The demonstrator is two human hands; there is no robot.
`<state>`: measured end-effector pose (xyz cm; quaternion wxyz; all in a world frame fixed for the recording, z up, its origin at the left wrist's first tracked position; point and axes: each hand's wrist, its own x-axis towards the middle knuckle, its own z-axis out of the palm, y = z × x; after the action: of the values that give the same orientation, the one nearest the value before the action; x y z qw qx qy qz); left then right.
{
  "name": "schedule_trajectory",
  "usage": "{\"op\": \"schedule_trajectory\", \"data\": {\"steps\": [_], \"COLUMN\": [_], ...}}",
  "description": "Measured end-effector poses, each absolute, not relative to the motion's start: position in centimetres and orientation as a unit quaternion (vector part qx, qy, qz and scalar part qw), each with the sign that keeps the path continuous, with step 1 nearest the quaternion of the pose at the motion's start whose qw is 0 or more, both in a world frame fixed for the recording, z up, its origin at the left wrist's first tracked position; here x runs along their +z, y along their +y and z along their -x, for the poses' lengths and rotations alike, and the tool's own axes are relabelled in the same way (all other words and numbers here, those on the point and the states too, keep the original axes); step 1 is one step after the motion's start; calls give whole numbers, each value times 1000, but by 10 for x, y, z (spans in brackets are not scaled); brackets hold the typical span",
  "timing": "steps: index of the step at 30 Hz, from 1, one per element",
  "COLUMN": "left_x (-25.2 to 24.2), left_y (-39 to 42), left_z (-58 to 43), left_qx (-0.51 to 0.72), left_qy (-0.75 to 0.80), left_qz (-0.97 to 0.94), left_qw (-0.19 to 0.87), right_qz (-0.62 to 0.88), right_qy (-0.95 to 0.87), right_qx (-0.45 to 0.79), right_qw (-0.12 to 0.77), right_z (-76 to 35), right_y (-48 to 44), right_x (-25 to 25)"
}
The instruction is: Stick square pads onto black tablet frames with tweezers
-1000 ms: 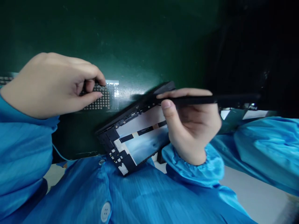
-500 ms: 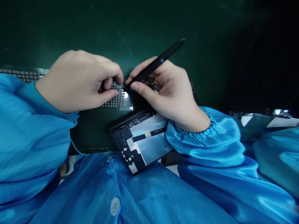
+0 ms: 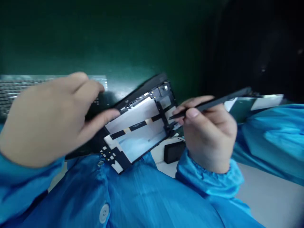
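My left hand [image 3: 52, 117] is blurred. Its thumb reaches to the upper left edge of an opened phone [image 3: 137, 126], and its bent index finger stays apart from the thumb; nothing shows between them. The phone lies tilted against the table edge and my blue coat, its inside facing up, with a black strip across a pale panel. A thin black part [image 3: 147, 85] runs along its far side. My right hand [image 3: 209, 133] pinches slim black tweezers [image 3: 213, 103], their fine tip over the right end of the phone.
A sheet of small dark squares [image 3: 9, 91] lies at the left on the dark green table [image 3: 133, 38], partly under my left hand. Below the phone's right end is a black block [image 3: 174, 152]. Another blue sleeve [image 3: 280, 136] and pale strips [image 3: 267, 102] are at the right.
My left hand has left the sheet of squares and moved towards the phone. My right hand has moved right and down with the tweezers, uncovering the phone's right end.
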<state>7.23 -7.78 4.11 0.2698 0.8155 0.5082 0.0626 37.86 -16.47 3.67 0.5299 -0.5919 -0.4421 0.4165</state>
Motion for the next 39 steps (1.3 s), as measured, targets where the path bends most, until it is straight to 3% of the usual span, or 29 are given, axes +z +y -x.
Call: {"op": "schedule_trajectory", "data": {"steps": [3,6,18,22,24,26,30,33,36,39], "left_x": [37,27,21,22,25,28,33,36,41,39], "left_y": [-111,-122,-116,-112,-111,-116,-147,-158,-137,-94], "left_z": [-87,-92,-89,-89,-91,-96,-110,-113,-100,-72], "left_qx": [-18,-38,-5,-2,1,4,62,124,193,265], "left_qy": [453,432,470,475,463,454,460,439,436,491], "left_qz": [-869,-875,-855,-850,-857,-864,-851,-858,-853,-813], "left_qw": [198,214,218,229,224,218,246,236,210,168], "right_qz": [659,656,611,617,638,654,611,605,655,644], "right_qy": [-441,-473,-545,-607,-578,-541,-551,-433,-224,-191], "right_qx": [332,299,256,197,149,180,377,438,470,466], "right_qw": [511,507,514,460,486,497,425,505,548,577], "right_z": [-401,-412,-411,-416,-418,-413,-375,-355,-357,-353], "right_y": [-214,-237,-241,-243,-248,-259,-290,-295,-249,-147], "right_x": [23,5,-11,-2,2,6,8,10,21,35]}}
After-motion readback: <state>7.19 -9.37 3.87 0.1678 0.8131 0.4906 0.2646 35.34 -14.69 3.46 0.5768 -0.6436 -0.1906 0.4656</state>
